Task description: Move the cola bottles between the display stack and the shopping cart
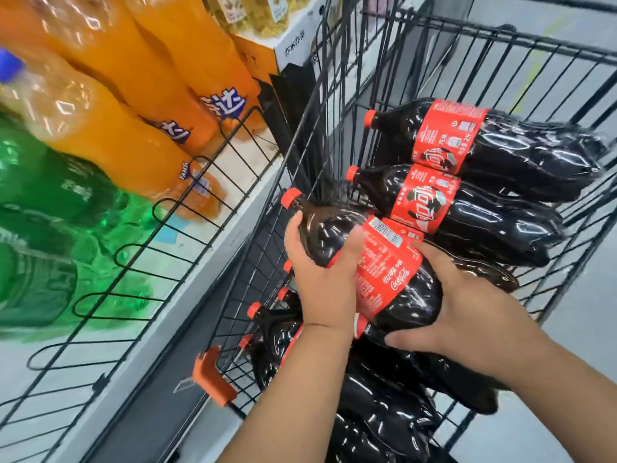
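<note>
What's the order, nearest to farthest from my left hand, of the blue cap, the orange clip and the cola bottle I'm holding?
1. Held cola bottle, gripped in the left hand itself.
2. Orange clip, lower left of the hand.
3. Blue cap, far upper left corner.

Held cola bottle (410, 305): near-black brown, red cap, red label with white script and a white barcode patch. Cola bottles in the cart (500, 155): same dark brown, red caps, red labels with a black-and-white ball-like motif. Shopping cart (534, 41): black wire, with an orange plastic corner piece (212, 379). Fanta bottles (133, 95): bright orange, blue-and-white labels, one blue cap (8, 66). Green bottles (50, 195) beside them.
</note>
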Demonstrator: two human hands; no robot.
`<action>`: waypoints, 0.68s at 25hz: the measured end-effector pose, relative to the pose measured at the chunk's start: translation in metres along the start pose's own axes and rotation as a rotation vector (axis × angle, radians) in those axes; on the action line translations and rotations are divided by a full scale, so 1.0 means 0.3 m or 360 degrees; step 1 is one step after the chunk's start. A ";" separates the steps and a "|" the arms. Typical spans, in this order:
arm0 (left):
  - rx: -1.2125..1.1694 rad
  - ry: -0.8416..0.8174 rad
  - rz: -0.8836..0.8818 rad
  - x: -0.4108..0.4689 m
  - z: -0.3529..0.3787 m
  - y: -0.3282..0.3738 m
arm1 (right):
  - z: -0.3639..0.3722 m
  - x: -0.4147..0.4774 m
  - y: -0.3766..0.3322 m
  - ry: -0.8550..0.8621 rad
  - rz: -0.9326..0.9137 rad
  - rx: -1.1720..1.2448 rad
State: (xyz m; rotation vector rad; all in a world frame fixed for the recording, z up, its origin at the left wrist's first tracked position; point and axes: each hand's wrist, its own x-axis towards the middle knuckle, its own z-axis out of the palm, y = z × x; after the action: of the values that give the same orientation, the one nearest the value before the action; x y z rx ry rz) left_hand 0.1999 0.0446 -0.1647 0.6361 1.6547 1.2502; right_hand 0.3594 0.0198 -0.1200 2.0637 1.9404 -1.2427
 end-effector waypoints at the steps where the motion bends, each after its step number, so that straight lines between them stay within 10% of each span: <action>1: -0.0099 0.0033 -0.0076 -0.014 -0.011 0.022 | 0.010 -0.027 -0.011 0.0002 0.0003 0.0092; 7: -0.0352 -0.0155 -0.0498 -0.123 -0.133 0.143 | 0.086 -0.183 -0.108 0.0026 -0.0004 0.0540; 17: -0.0492 0.0048 -0.0314 -0.272 -0.550 0.155 | 0.320 -0.401 -0.351 0.0017 -0.0252 0.0510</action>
State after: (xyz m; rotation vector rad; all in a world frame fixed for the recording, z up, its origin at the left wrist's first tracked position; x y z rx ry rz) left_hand 0.0814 -0.0801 -0.0843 0.2601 1.4676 1.3376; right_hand 0.2339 -0.1076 -0.0673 2.0841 2.0601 -1.6783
